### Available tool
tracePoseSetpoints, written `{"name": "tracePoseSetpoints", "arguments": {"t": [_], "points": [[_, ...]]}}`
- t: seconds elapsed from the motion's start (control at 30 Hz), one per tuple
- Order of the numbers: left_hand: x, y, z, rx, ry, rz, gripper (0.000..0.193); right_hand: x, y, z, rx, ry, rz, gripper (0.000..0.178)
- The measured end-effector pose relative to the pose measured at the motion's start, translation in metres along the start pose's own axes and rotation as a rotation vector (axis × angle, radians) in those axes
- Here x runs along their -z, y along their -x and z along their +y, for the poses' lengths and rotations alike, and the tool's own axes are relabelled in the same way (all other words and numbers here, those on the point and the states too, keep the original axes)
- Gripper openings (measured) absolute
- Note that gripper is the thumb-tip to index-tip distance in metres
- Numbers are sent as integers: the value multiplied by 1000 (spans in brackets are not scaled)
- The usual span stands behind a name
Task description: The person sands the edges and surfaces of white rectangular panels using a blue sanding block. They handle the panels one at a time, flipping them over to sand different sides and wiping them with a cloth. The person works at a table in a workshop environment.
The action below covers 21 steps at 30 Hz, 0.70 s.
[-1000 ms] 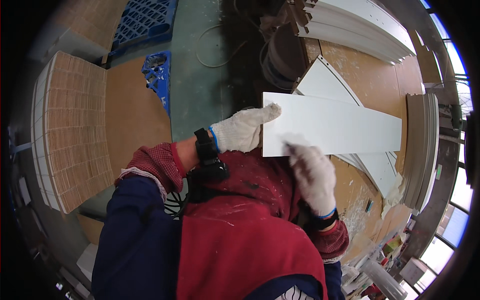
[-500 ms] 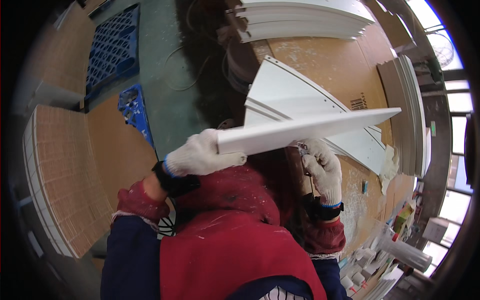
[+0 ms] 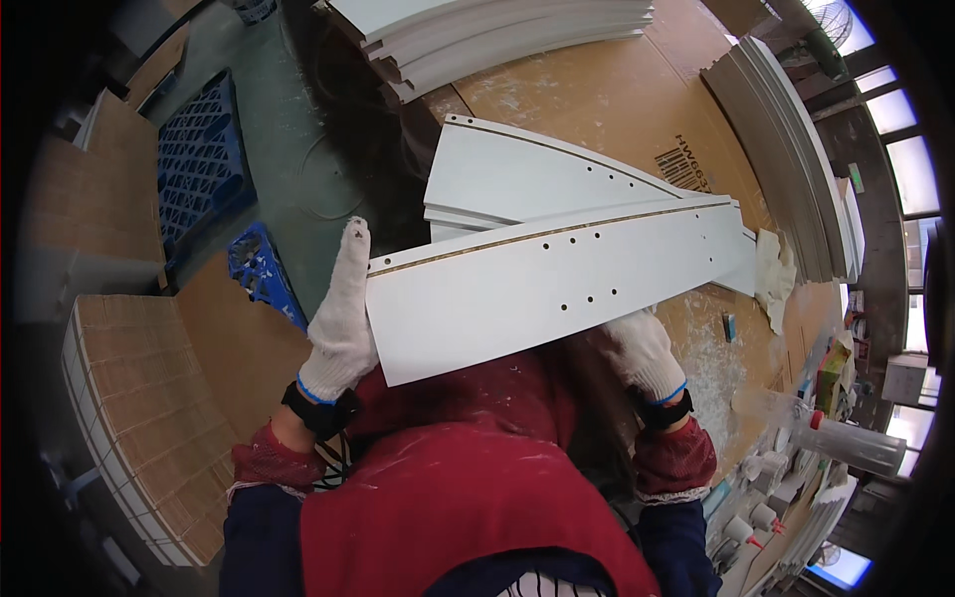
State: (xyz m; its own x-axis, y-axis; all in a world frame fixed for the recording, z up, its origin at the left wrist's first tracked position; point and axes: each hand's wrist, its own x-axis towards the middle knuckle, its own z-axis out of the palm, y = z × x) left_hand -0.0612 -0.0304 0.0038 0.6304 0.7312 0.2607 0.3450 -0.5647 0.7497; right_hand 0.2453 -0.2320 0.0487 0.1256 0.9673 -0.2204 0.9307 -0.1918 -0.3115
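Observation:
A long white drilled panel (image 3: 487,298), with a groove along its far edge and several small holes, is held tilted in front of me, its broad face showing. My left hand (image 3: 341,323), in a white knit glove, grips its left end, one gloved digit sticking up past the corner. At the panel's near edge, toward the right, is my gloved right hand (image 3: 645,353); its fingers are hidden beneath the panel. Behind lie other white panels (image 3: 527,169) of the same kind, partly covered by the held one.
A cardboard-covered worktable (image 3: 587,90) carries a stack of white panels (image 3: 497,35) at the far side and more panels on edge (image 3: 786,159) at the right. Crumpled paper (image 3: 774,269) and a small blue block (image 3: 729,327) lie nearby. Blue pallets (image 3: 204,164) stand left.
The held panel has turned from nearly edge-on to showing its drilled face. My left hand has moved left, and my right hand's fingers have gone out of sight under the panel.

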Motion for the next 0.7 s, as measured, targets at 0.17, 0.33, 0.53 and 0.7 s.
{"name": "tracePoseSetpoints", "arguments": {"t": [0.17,0.33,0.53,0.7], "points": [[1,-1,4,372,580,9,73,-4,-3,-2,15,21,20,31],[-4,-1,-9,845,1636,104,42,-2,-2,-1,48,-67,146,20],[0,-13,7,752,1292,-417,57,3,-9,-4,51,-93,109,17],[0,-16,10,821,1333,-386,62,47,-1,-27,-74,-482,-203,18]]}}
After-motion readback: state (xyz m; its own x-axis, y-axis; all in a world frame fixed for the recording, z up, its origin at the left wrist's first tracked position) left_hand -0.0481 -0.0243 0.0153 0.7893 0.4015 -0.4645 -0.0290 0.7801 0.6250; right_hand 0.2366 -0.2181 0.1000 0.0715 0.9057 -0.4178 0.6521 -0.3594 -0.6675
